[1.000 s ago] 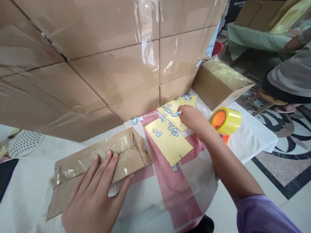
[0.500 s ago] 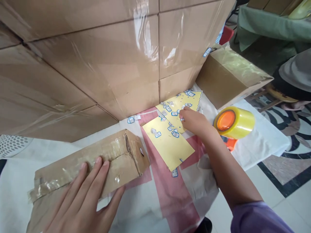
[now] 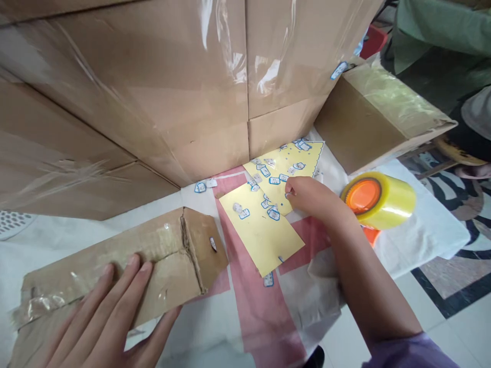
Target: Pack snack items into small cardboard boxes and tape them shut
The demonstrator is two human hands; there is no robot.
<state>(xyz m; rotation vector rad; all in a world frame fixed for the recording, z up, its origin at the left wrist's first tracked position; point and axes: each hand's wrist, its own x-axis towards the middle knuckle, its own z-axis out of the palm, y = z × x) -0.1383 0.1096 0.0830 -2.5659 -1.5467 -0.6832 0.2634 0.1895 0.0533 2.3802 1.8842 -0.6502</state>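
Observation:
My left hand point(image 3: 103, 312) lies flat, fingers spread, on a small taped cardboard box point(image 3: 153, 260) at the lower left. My right hand point(image 3: 310, 197) reaches to the yellow sticker sheets point(image 3: 264, 230), its fingertips pinched at a small blue-edged sticker point(image 3: 287, 193) on the farther sheet point(image 3: 291, 161). Several small stickers dot both sheets. A roll of clear tape with an orange core point(image 3: 378, 199) stands just right of my right wrist.
A wall of stacked, tape-wrapped cartons point(image 3: 172, 92) rises behind the sheets. Another carton point(image 3: 368, 117) sits at the right. White and pink plastic sheeting point(image 3: 264, 317) covers the surface. Another person point(image 3: 477, 115) sits at the far right edge. Loose stickers point(image 3: 205, 185) lie near the cartons.
My right hand has drawn back slightly along the far sheet, fingertips still pinched. The view has shifted, so the small box and my left hand sit lower and further left.

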